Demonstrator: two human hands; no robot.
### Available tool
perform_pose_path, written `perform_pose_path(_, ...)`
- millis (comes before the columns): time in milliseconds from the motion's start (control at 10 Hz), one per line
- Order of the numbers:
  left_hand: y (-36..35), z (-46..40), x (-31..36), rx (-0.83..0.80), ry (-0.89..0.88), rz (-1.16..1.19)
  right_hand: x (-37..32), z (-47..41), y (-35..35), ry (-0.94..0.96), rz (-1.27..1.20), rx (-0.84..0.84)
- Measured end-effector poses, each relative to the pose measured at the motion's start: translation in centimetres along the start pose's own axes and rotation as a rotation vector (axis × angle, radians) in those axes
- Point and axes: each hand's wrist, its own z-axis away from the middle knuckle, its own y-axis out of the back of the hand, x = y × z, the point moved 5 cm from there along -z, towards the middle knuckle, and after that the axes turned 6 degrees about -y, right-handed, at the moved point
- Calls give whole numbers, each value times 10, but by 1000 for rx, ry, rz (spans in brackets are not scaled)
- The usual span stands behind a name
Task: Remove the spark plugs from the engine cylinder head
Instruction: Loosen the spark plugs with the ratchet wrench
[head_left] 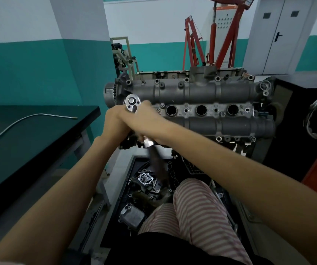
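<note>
Both hands, left hand (pixel 115 121) and right hand (pixel 146 119), grip the ratchet (pixel 131 103).

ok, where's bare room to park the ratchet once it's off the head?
Bare: the black bench to the left, open surface in front of the bent metal tube. Crowded: floor tray under the engine, full of parts. Both hands grip the ratchet over the cylinder head.

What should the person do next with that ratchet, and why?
Probably swing the ratchet handle another stroke. Both hands, left and right, grip it over the leftmost well of the cylinder head, so a plug there seems to be under work. The three other wells look open and dark; whether plugs remain in them cannot be told.
</note>
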Motion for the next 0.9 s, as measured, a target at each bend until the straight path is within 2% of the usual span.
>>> perform_pose_path(100,-4,-2,-2,-58,-49,-55,1,-5,-2,-48,-157,-118)
perform_pose_path(200,7,-3,5,73,-109,-44,-22,-7,26,234,803,273)
perform_pose_path(300,7,-4,14,58,-200,-33,-39,-2,34,328,1186,572)
perform_pose_path(400,7,-3,8,61,-135,-13,-31,2,22,372,1078,683)
perform_pose_path(500,3,0,1,109,161,365,-5,-2,9,44,154,167)
perform_pose_path(600,0,3,-10,144,476,666,-5,6,-18,-203,-677,-280)
perform_pose_path(700,7,0,5,97,78,256,-13,-4,8,111,315,122)
perform_pose_path(800,8,-3,13,74,-137,59,-39,0,33,312,1031,388)
perform_pose_path(900,7,-4,13,3,-138,58,-47,-4,39,390,1110,483)
